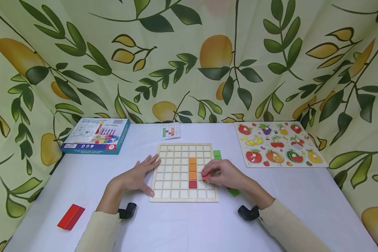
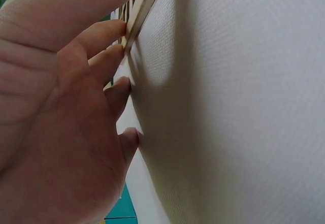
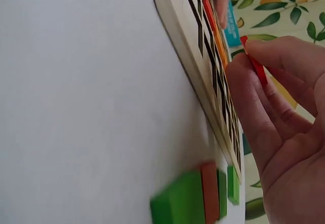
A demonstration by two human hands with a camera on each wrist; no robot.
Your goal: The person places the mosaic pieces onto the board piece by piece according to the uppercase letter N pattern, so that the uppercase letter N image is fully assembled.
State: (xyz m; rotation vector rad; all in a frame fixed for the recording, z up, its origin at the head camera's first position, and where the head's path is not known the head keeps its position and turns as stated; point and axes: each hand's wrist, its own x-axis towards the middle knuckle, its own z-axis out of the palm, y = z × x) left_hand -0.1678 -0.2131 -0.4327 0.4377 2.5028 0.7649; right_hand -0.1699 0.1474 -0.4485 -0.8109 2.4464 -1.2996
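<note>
A square wooden grid board (image 1: 184, 200) lies flat on the table. In one of its columns sit several orange tiles (image 1: 192, 168), with a red tile (image 1: 193, 184) directly below them. My left hand (image 1: 135, 177) rests against the board's left edge, fingers spread and thumb at the lower left corner. Above the board's right part, my right hand (image 1: 225, 174) pinches another small red tile (image 3: 256, 66) between thumb and fingers. The right wrist view shows this tile held on edge, raised off the grid.
Green tiles (image 1: 217, 153) and a green block (image 1: 233, 191) lie right of the board. Behind it is a pattern card (image 1: 169, 130). A box (image 1: 94, 135) stands back left, a fruit puzzle (image 1: 280, 144) back right. Near the front left lies a red block (image 1: 70, 217).
</note>
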